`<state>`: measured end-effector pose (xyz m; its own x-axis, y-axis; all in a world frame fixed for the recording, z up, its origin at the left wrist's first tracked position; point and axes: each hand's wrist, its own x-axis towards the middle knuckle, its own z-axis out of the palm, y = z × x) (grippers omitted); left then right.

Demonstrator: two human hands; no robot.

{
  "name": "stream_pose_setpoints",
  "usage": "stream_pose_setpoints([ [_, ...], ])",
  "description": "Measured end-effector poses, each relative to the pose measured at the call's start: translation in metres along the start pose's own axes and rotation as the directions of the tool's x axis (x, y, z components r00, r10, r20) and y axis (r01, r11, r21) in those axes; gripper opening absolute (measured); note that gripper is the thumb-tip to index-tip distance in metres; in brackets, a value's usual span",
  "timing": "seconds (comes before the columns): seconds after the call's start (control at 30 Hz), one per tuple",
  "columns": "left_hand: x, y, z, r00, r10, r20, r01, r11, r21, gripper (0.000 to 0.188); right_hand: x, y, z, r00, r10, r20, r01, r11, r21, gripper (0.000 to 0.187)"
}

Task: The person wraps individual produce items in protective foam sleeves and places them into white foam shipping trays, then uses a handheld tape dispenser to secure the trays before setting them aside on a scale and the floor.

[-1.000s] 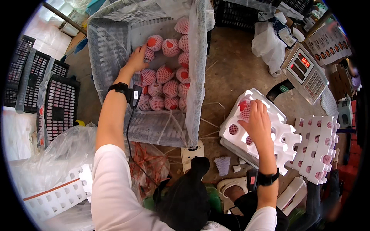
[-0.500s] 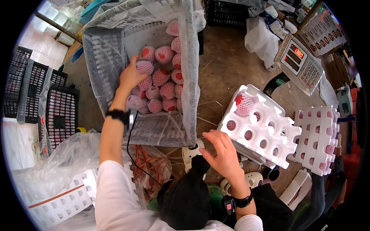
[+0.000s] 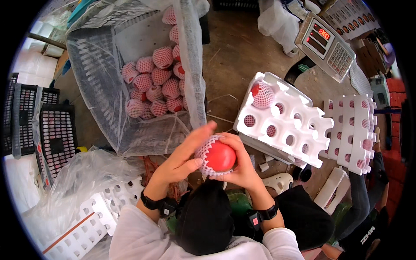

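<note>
Between my hands, in front of my chest, is a smooth round red fruit [image 3: 222, 157] with a pinkish-white foam net [image 3: 206, 160] around its left side. My right hand [image 3: 242, 167] is wrapped about the bare right side, fingers on the far edge and thumb below. My left hand [image 3: 180, 160] cups the netted side; its thumb presses the net and its slightly blurred fingers stretch past the far edge. Ahead to the left, a crate lined with white sheeting [image 3: 193, 65] holds several netted fruits [image 3: 161, 76]. On the right, one netted fruit [image 3: 262, 95] sits in a white foam tray [image 3: 289, 123].
A digital scale [image 3: 326, 45] stands beyond the foam tray. Right of the tray is a stack of foam trays [image 3: 350, 130] with netted fruit inside. Black crates [image 3: 58, 143] and crumpled clear plastic [image 3: 95, 173] lie at left. A person's leg [image 3: 356, 199] shows at lower right.
My left hand has come out of the lined crate toward me with a fruit. My right hand has closed round it, and bare red skin now shows outside the net. The view has shifted.
</note>
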<state>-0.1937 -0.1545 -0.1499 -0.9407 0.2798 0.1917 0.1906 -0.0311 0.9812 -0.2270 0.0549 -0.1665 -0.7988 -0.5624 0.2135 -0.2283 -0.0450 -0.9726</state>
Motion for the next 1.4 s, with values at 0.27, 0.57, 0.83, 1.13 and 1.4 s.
stream_pose_setpoints([
  [0.27, 0.022, -0.003, 0.019, 0.999, 0.018, -0.048, -0.006, 0.97, 0.241, 0.019, -0.027, 0.015, -0.002, 0.919, 0.394, -0.027, -0.306, 0.755, 0.579, 0.071],
  [0.57, 0.039, -0.012, 0.035, 0.919, -0.351, -0.177, 0.362, 0.932, 0.03, 0.013, -0.031, 0.012, -0.003, 0.875, 0.483, -0.006, -0.308, 0.568, 0.763, 0.053],
  [0.83, 0.033, -0.01, 0.057, 0.855, -0.516, -0.048, 0.472, 0.815, -0.337, 0.039, -0.026, 0.02, -0.007, 0.873, 0.402, -0.276, -0.401, 0.914, 0.061, 0.05],
  [1.13, 0.049, 0.001, 0.057, 0.973, -0.229, 0.014, 0.22, 0.951, 0.217, 0.065, -0.044, 0.004, -0.015, 0.878, 0.46, -0.135, -0.233, 0.655, 0.719, 0.099],
  [1.4, 0.058, -0.013, 0.071, 0.967, 0.057, 0.248, -0.187, 0.821, 0.54, 0.077, -0.055, -0.047, -0.108, 0.808, 0.34, -0.481, -0.483, 0.851, -0.209, 0.095],
])
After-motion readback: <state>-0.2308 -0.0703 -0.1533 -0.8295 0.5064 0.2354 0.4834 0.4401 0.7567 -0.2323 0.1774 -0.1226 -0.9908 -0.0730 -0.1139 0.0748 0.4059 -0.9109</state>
